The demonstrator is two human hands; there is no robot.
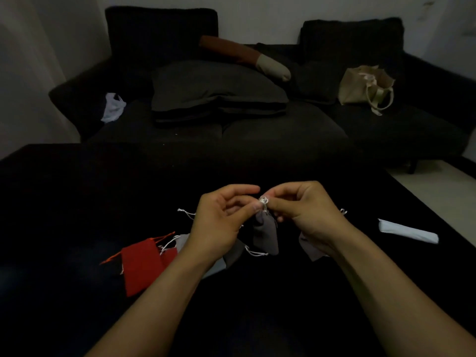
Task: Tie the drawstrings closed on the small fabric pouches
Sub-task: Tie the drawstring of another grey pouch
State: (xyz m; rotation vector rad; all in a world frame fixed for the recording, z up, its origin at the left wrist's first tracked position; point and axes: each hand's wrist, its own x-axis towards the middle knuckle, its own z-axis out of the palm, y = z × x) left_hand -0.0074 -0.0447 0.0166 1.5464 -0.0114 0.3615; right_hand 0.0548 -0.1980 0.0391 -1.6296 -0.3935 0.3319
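A small grey pouch [265, 233] hangs between my hands above the black surface. Its white drawstring [263, 200] is bunched at the gathered top. My left hand [219, 222] pinches the string from the left with thumb and fingers, and my right hand [301, 212] pinches it from the right. A red pouch [141, 264] with orange strings lies flat at the left. More grey pouches [231, 256] with white strings lie under my left wrist, and another grey pouch [309, 248] shows beneath my right wrist.
A dark cloth [77, 202] covers the work surface. A flat white packet [408, 231] lies at the right. Behind stands a dark sofa [257, 130] with cushions, a beige tote bag [365, 86] and a white plastic bag [113, 106].
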